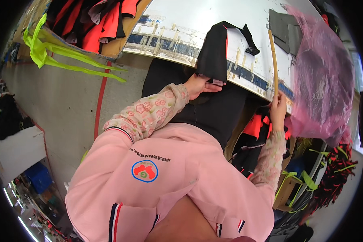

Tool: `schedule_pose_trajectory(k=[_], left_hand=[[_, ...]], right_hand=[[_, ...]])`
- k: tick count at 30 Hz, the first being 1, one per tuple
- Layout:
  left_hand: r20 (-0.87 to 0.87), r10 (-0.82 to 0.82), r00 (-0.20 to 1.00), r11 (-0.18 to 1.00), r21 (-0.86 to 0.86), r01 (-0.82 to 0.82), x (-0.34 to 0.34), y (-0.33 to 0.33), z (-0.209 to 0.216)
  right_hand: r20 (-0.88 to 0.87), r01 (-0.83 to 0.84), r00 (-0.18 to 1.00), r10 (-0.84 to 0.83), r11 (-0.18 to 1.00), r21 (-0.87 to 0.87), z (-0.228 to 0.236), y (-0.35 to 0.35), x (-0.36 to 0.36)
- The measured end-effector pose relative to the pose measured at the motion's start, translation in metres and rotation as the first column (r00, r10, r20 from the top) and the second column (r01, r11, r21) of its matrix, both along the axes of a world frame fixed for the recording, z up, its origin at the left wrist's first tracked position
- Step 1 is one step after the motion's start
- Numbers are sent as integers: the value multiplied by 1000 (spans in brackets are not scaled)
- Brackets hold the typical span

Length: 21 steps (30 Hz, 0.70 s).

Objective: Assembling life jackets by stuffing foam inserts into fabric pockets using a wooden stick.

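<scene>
My left hand [201, 86] is at the near edge of the table, closed on the lower end of a black cloth piece [212, 52]. The thumb side goes under the cloth, so part of the grip is hidden. This piece has a thin red edge and curves over the tabletop to a narrow black end on the right. Farther right, my right hand [278, 108] grips the lower end of a thin bamboo-coloured stick [274, 60]. The stick points away from me over the table, apart from the black cloth.
The white table [181, 20] has a worn, taped front edge. At upper left stands a cardboard box [127, 30] of red and black pieces, with yellow-green strips [38, 48] hanging from it. Grey cloth [285, 32] and pink plastic [322, 80] lie right. Red-black pieces [252, 137] sit below the table.
</scene>
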<state>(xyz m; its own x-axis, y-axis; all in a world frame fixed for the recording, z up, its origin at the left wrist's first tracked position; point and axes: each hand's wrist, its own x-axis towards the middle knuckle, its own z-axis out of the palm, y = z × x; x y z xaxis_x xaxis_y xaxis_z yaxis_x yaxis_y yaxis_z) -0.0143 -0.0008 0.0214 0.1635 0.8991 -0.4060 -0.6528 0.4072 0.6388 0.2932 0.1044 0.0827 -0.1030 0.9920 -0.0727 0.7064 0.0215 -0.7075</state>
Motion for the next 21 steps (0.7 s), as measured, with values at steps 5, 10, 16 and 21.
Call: schedule_pose_trajectory(k=[5,10,16,21], left_hand=[[24,-6,1000,1000,4,6,4,-1,-7],[3,23,1000,1000,9,-23,8,-1,-14],[-15,-2,1000,999,37,2,8,1,-11],[-47,58,997,995,90,-54,16,-1,-22]], right_hand=[[-249,-296,937,246,936,-190,45,-90,-7],[-327,-318,933,153,776,-544,42,-151,27],[-332,-229,943,21,764,-603,27,-175,28],[-321,-211,947,3,759,-616,33,-169,2]])
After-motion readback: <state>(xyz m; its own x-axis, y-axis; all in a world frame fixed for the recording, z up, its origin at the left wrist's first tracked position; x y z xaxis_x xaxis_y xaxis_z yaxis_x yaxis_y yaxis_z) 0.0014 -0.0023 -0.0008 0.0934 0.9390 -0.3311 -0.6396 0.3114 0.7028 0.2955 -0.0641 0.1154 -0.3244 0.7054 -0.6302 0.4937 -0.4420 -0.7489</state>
